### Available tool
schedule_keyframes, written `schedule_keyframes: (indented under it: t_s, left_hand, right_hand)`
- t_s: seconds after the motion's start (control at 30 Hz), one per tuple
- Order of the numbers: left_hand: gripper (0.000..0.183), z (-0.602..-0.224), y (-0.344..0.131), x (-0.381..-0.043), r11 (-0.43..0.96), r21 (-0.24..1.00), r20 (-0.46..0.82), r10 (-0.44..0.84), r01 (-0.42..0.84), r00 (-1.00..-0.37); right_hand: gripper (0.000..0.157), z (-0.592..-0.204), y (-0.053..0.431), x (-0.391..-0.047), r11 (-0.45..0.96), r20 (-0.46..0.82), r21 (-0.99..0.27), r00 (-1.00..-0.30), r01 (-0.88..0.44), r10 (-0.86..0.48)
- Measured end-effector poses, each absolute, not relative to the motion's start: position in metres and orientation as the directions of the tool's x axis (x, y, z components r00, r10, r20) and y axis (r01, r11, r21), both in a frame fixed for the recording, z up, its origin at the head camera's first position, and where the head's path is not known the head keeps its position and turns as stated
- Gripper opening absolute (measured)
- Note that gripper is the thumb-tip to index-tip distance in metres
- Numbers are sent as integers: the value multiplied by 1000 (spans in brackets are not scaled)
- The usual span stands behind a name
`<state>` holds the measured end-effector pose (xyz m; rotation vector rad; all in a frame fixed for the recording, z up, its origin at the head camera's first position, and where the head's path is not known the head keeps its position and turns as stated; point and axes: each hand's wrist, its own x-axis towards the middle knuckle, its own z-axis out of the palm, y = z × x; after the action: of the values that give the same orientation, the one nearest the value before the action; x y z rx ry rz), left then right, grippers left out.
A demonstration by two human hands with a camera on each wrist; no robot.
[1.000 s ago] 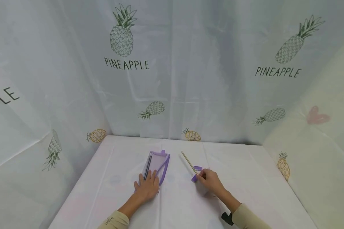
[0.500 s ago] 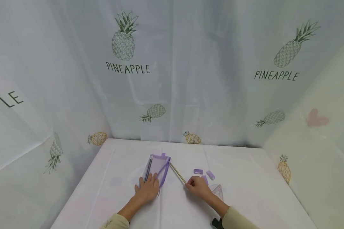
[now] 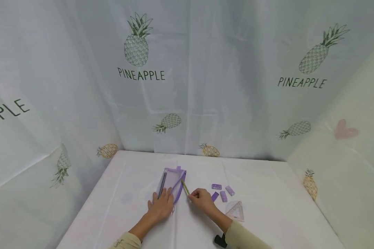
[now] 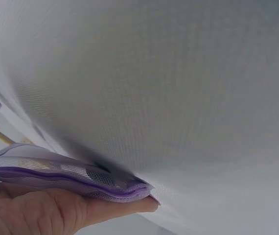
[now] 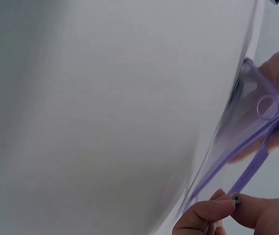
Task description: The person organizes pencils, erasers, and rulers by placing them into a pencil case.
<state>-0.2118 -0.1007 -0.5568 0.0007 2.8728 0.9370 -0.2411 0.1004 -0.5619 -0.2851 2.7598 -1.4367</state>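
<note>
A purple-edged mesh pencil case (image 3: 176, 175) lies on the white table in the head view, its zip side towards the right. Two dark pencils (image 3: 162, 183) show through the mesh. My left hand (image 3: 161, 207) rests flat on the near half of the case, fingers spread. In the left wrist view the thumb lies along the side of the case (image 4: 66, 180). My right hand (image 3: 203, 200) pinches a yellow pencil (image 3: 185, 188) by its near end. The pencil's far end is inside the unzipped opening. In the right wrist view its dark-centred tip (image 5: 236, 198) pokes out between thumb and finger.
Several small purple erasers (image 3: 216, 186) lie right of my right hand. A clear set square (image 3: 238, 215) lies nearer, overlapping a round-edged clear piece. A black object (image 3: 220, 241) sits by the right cuff. Pineapple-print sheets (image 3: 218, 86) hang around the table.
My right hand has moved left from the erasers, bringing the pencil to the case and into its opening. The erasers and set square are uncovered. My left hand stays on the case.
</note>
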Motion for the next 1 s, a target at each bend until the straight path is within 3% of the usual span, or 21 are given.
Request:
schedule_keyframes:
  t_s: [0.57,0.77,1.0]
  left_hand:
    - [52,-560,-98,-210,814,580,-86,32,-24,-996]
    - [52,-558,-98,-211,809,588,-73,36,-14,-997]
    - [52,-557,-100,-209,807,590,-62,43,-2,-997]
  right_hand:
    - [15,-559,40,-237,310,-27,-951,-999,19,-19]
    - [12,-560,31,-239,312,-31,-950,-999,19,-32]
    - [11,-567,24,-239,401,69,-912,-996,-89,-62]
